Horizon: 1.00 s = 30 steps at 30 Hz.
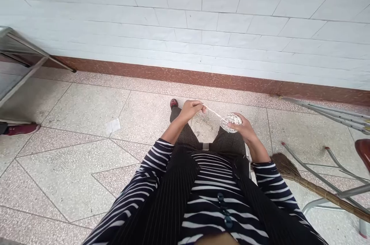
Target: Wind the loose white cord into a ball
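In my right hand [244, 127] sits a ball of white yarn [230, 123] with dark flecks, the fingers and thumb wrapped around its right side. A single strand of the yarn [212, 111] runs from the ball up and left to my left hand [192, 109]. The fingers of my left hand pinch that strand. It looks taut and nearly straight between the two hands. Both hands are held out in front of my lap, above the floor.
A metal-framed table [27, 71] stands at the left, with another person's red shoe [23, 129] near it. White paper [113, 125] lies on the floor. To the right are a broom [313, 188], a metal-legged stool [326, 166] and folded metal legs [332, 112]. A tiled wall [199, 36] rises ahead.
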Motion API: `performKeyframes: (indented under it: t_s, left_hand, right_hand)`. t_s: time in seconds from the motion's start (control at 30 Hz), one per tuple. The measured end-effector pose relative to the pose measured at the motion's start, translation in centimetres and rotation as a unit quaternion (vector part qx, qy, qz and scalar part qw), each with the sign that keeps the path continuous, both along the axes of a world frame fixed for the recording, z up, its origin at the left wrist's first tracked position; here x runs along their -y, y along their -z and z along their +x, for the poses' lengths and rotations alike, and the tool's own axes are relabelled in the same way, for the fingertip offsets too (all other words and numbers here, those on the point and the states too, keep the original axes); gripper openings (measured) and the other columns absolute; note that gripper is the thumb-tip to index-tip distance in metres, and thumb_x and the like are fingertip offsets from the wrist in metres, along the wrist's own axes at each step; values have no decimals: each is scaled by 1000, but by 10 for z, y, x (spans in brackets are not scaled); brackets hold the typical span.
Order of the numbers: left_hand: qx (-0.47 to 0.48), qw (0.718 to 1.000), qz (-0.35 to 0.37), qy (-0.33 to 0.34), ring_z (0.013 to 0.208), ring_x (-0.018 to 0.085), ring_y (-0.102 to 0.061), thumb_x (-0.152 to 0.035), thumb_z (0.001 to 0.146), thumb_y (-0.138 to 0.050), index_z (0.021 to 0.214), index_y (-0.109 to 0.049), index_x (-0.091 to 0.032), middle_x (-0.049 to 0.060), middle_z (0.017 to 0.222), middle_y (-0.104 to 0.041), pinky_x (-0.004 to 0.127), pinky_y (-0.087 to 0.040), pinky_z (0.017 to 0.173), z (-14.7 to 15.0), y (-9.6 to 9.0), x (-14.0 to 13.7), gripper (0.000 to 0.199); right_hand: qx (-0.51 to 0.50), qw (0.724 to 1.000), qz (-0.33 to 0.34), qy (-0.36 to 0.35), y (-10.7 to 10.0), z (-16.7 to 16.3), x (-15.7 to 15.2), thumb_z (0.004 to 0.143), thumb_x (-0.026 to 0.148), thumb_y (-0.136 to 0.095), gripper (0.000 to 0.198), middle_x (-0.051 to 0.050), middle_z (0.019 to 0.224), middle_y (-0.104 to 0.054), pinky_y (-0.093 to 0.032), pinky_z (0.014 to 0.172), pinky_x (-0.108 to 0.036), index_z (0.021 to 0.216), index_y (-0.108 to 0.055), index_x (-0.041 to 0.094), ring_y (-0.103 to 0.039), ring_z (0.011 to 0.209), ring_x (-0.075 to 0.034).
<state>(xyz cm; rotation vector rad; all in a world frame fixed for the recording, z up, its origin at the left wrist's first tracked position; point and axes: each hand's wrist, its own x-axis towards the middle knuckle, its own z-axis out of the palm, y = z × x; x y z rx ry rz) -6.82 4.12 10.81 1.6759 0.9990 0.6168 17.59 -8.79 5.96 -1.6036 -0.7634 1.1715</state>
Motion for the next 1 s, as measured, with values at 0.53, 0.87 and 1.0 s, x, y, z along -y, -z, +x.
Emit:
performKeyframes:
  t_s: [0.53,0.87,1.0]
  left_hand:
    - [-131,986,-47,-97,109,26,-69,-27,91,-51,97,-75,-16,7,106,-78,37,-51,102,-31,79,-17,26]
    - [75,992,-21,94,130,22,-58,-29,96,-59,137,-61,-20,10,141,-63,39,-42,114,48,39,-10,42]
    - [98,975,-95,176,117,21,-65,-24,92,-63,121,-71,-17,8,125,-73,34,-47,105,61,41,-5,31]
  right_hand:
    - [-197,974,84,70,-38,34,-24,59,41,-93,64,-7,119,-74,-59,93,-47,116,-68,27,-70,110,-31]
    - [-66,992,56,-92,-60,6,-22,48,35,-98,84,-4,123,-68,-48,105,-43,124,-64,29,-63,114,-30]
    - [-49,990,16,-131,-62,5,-20,45,37,-99,81,-3,108,-71,-51,97,-42,118,-65,27,-65,104,-29]
